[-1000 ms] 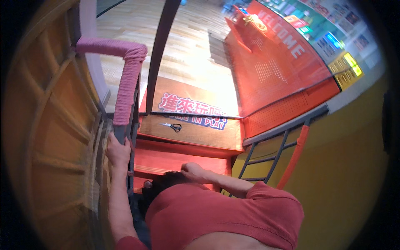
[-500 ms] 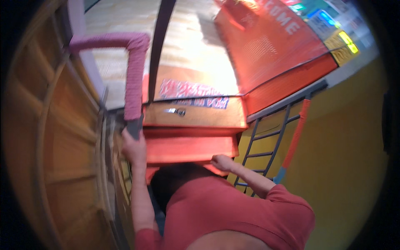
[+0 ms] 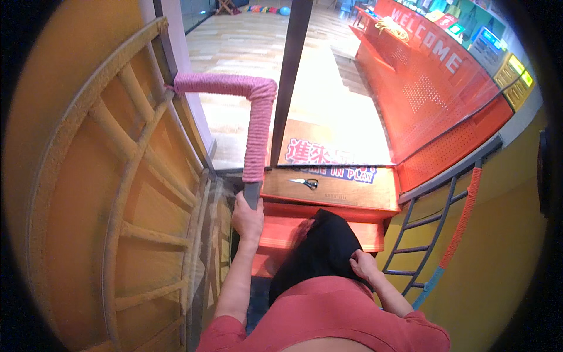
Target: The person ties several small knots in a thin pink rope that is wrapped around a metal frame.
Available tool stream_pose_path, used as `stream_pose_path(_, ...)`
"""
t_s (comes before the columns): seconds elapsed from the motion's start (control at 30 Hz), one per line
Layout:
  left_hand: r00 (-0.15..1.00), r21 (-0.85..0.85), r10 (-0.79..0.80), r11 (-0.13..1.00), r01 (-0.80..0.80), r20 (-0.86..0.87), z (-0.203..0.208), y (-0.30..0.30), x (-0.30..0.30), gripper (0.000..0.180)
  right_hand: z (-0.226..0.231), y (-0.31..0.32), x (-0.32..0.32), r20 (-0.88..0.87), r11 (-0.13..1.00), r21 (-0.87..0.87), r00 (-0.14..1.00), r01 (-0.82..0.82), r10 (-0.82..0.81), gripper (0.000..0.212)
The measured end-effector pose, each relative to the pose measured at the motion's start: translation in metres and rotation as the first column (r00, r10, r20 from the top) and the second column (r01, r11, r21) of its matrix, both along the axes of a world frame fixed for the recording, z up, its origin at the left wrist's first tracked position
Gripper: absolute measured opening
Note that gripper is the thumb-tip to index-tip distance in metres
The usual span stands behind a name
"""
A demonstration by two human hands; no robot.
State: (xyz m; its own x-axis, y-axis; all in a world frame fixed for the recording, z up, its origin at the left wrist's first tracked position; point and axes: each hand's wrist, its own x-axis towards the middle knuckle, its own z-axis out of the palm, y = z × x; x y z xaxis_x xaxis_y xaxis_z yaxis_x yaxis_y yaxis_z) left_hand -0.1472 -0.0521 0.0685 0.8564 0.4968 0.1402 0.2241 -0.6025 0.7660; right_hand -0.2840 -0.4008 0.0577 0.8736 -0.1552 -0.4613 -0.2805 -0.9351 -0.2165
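My left hand [image 3: 248,218] is wrapped round the bare grey end of a handrail [image 3: 258,141], just below where pink cord winding covers it. By my raised thigh in black trousers [image 3: 319,243], my right hand [image 3: 365,264] has its fingers curled against the cloth. What those fingers hold, if anything, is hidden. Ahead on the wooden top step lies a pair of scissors [image 3: 305,183] with dark handles, out of reach of both hands.
Red steps [image 3: 358,234] rise ahead to a doorway with a dark post [image 3: 288,88]. Ribbed metalwork [image 3: 132,193] lines the left wall. On the right is a ladder-like railing [image 3: 413,249] with an orange and blue wrap. A red counter [image 3: 422,94] stands beyond.
The view has swung left and lifted, showing more floor beyond the doorway. My black-clad knee has come up over the steps. My left hand still grips the handrail; my right is now against my thigh.
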Motion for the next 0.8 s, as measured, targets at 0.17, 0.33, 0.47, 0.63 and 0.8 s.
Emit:
stream_pose_path(0.17,1.0,-0.01,-0.006,1.0,0.006,-0.006,0.0,-0.002,0.0,0.046,-0.022,-0.022,-0.004,0.127,0.995,-0.084,0.99,-0.057,0.067,0.039)
stream_pose_path(0.33,0.999,0.063,0.019,0.998,-0.021,0.037,0.001,-0.009,-0.003,0.05,-0.033,-0.034,-0.006,-0.103,0.996,-0.016,0.991,-0.093,0.091,0.059)
stream_pose_path(0.47,0.997,0.105,0.033,0.994,-0.04,0.072,0.004,-0.007,-0.004,0.053,-0.03,-0.027,0.008,-0.164,0.992,-0.062,0.981,-0.113,0.101,0.057)
stream_pose_path(0.63,0.999,0.086,0.043,0.995,-0.043,0.004,0.014,-0.013,-0.003,0.055,-0.033,-0.03,0.011,-0.198,0.987,-0.113,0.976,-0.115,0.091,0.058)
stream_pose_path(0.8,0.999,0.084,0.036,0.996,-0.038,0.028,0.004,-0.008,-0.001,0.061,-0.03,-0.029,0.005,-0.171,0.99,-0.122,0.984,-0.076,0.055,0.061)
